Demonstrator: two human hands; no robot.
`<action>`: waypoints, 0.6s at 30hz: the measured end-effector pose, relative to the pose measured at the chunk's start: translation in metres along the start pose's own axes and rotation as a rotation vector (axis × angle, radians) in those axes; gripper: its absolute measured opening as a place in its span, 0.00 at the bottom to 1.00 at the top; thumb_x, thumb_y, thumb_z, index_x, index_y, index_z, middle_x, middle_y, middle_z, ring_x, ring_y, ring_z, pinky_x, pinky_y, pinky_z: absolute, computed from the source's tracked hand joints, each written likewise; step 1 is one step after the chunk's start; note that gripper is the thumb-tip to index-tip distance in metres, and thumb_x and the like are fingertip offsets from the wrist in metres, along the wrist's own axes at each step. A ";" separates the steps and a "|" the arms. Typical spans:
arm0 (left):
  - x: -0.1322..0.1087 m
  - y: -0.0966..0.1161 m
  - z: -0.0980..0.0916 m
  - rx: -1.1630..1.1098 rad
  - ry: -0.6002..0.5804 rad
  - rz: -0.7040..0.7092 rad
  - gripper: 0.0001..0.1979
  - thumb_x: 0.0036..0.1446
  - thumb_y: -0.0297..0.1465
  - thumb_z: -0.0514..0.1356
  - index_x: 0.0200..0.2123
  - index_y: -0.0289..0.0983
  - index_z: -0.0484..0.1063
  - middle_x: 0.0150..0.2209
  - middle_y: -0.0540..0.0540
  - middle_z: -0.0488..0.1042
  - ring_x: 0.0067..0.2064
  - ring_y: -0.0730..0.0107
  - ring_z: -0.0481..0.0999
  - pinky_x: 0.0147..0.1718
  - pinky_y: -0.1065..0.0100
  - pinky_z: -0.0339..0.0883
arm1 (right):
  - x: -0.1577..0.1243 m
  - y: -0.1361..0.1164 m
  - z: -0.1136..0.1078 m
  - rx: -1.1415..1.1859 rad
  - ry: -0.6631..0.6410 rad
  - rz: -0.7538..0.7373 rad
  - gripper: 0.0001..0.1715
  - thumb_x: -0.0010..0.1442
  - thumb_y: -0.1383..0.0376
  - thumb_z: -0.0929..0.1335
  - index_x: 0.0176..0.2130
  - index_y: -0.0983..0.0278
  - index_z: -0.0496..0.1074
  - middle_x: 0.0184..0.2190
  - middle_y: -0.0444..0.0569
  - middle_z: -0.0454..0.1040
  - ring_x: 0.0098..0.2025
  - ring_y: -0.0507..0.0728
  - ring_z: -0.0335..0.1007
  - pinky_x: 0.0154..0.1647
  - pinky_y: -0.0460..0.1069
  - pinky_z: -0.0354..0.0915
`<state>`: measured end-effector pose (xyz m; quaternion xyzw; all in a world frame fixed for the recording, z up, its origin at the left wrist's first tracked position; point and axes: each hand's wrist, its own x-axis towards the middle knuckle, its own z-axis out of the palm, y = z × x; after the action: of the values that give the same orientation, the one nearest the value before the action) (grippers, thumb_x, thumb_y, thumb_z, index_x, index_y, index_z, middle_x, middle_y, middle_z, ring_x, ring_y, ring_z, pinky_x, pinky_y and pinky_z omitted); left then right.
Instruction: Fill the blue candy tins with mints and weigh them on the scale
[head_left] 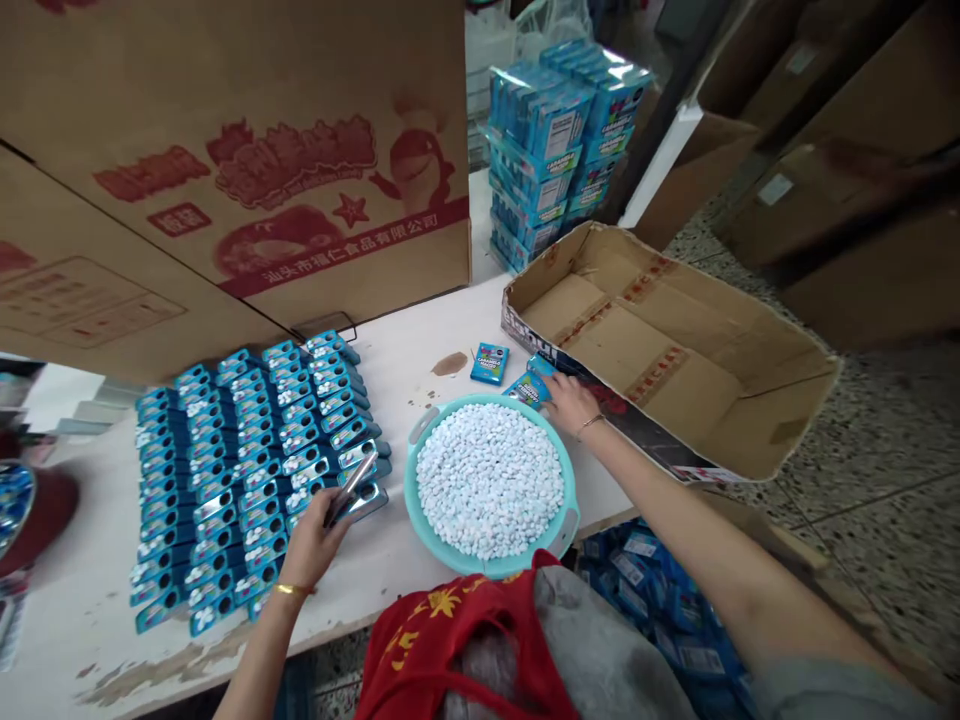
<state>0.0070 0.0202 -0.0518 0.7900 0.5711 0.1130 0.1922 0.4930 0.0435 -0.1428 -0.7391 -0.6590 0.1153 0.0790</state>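
My left hand (313, 540) is closed around a slim silver metal tool (352, 486) whose kind I cannot make out. It is over the front right end of several rows of small blue candy boxes (247, 470), standing with their round holes facing up. My right hand (570, 404) has its fingers around a small blue candy box (539, 366), between the basin and the carton. Another blue pack (527, 390) lies against it, partly hidden. A turquoise basin (415, 490) full of small pale candies (491, 480) sits between my hands.
One blue box (490, 363) lies flat beside a brown stain. An open cardboard carton (720, 380) rests at the right edge. Shrink-wrapped blue packs (562, 150) are stacked behind, and a large printed carton (300, 150) blocks the back left. Blue packs (660, 600) fill the space below right.
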 end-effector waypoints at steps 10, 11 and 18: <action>0.000 -0.030 0.042 0.116 0.108 -0.063 0.17 0.58 0.37 0.54 0.49 0.39 0.69 0.48 0.40 0.65 0.42 0.61 0.75 0.38 0.60 0.73 | 0.112 -0.056 0.009 0.072 -0.220 0.077 0.42 0.60 0.55 0.65 0.65 0.72 0.50 0.53 0.67 0.67 0.53 0.67 0.66 0.51 0.55 0.61; -0.004 -0.027 0.042 0.130 0.154 -0.084 0.18 0.58 0.38 0.55 0.50 0.39 0.68 0.48 0.39 0.65 0.44 0.59 0.74 0.39 0.59 0.73 | 0.121 -0.060 0.015 0.103 -0.231 0.143 0.47 0.59 0.51 0.66 0.65 0.74 0.48 0.52 0.69 0.67 0.52 0.68 0.67 0.50 0.56 0.62; -0.023 0.028 0.038 0.002 0.211 0.012 0.15 0.64 0.36 0.53 0.52 0.39 0.66 0.46 0.40 0.73 0.47 0.60 0.75 0.46 0.59 0.71 | 0.150 -0.080 0.046 0.377 -0.223 0.461 0.54 0.43 0.45 0.73 0.58 0.70 0.55 0.56 0.68 0.59 0.54 0.69 0.64 0.49 0.58 0.62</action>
<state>0.0388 -0.0153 -0.0729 0.7773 0.5836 0.1960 0.1297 0.4193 0.2001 -0.1753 -0.8241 -0.4457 0.3306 0.1134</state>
